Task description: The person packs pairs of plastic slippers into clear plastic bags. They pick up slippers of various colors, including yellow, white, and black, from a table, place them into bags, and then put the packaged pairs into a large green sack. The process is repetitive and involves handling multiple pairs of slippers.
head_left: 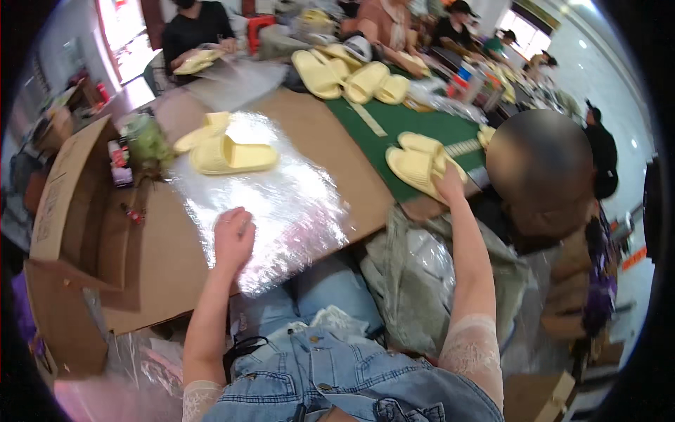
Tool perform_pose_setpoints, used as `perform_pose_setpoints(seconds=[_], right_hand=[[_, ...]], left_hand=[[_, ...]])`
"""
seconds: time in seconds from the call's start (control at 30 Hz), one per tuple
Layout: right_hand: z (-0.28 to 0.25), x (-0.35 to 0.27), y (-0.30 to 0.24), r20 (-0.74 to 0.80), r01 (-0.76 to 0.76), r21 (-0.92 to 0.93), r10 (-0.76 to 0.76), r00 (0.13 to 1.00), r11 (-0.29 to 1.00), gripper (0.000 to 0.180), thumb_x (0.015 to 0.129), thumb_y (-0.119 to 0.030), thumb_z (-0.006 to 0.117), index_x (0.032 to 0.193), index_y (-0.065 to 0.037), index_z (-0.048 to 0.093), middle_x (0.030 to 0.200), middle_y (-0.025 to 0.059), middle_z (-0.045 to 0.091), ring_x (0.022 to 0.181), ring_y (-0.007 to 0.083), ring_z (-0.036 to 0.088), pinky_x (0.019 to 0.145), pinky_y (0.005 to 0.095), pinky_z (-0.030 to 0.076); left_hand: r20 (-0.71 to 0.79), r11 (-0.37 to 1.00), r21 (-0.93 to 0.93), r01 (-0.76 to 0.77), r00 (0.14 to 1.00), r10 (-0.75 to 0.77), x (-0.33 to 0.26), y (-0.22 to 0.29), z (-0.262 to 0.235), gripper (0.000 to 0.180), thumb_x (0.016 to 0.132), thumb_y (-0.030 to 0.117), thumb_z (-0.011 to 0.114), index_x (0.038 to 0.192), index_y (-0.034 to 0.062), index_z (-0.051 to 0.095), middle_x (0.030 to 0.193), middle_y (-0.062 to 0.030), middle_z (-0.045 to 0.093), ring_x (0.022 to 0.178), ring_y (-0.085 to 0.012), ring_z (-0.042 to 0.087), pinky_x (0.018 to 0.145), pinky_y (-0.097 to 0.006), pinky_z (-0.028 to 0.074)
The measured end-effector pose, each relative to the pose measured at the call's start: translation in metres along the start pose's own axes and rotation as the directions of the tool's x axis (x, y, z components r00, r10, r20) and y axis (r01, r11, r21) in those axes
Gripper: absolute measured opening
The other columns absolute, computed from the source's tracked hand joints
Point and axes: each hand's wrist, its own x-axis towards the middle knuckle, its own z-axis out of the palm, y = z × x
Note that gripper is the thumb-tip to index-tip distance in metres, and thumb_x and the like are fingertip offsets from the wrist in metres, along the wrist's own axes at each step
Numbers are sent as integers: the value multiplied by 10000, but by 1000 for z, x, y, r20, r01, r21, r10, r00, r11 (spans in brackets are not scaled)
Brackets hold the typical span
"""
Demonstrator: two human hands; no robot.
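Note:
My right hand (450, 184) reaches out to the right and is closed on the near edge of a pair of pale yellow slippers (411, 169), which lies on a green mat (394, 125). Closed with curled fingers, my left hand (234, 235) is over a stack of shiny clear plastic bags (295, 204); whatever it may hold is too small to make out. Beyond that hand, another pair of yellow slippers (235, 156) rests on the bags, one slipper partly behind the other.
More yellow slippers (365, 83) are piled at the mat's far end. An open cardboard box (70, 190) stands left, near a green plastic bag (148, 139). A co-worker (200, 32) sits across the table; another person (538, 169) is close on the right.

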Motion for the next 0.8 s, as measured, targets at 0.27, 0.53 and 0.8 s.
perform_pose_setpoints(seconds=[0.27, 0.53, 0.8], right_hand=[[32, 5, -31, -168, 40, -178, -70, 983, 983, 214, 877, -216, 628, 934, -12, 600, 891, 221, 653, 880, 428, 625, 772, 524, 486], [4, -70, -99, -108, -26, 36, 30, 994, 999, 289, 860, -263, 659, 852, 15, 580, 944, 223, 625, 884, 418, 618, 772, 489, 493], [26, -69, -73, -46, -13, -30, 11, 999, 999, 341, 896, -288, 614, 946, 49, 592, 1054, 266, 632, 969, 441, 614, 836, 513, 484]], left_hand=[[-31, 999, 12, -45, 998, 45, -1, 4, -1, 230, 782, 173, 700, 984, 63, 699, 1123, -129, 672, 1051, -345, 606, 943, -451, 472], [176, 985, 82, -149, 975, 133, -1, 12, -16, 470, 753, 378, 766, 1114, 95, 663, 1265, -118, 609, 1199, -335, 540, 1033, -449, 409], [224, 988, 87, -129, 969, 107, -1, 20, -1, 391, 810, 302, 709, 1140, 97, 670, 1280, -192, 608, 1228, -397, 538, 1059, -461, 423]])
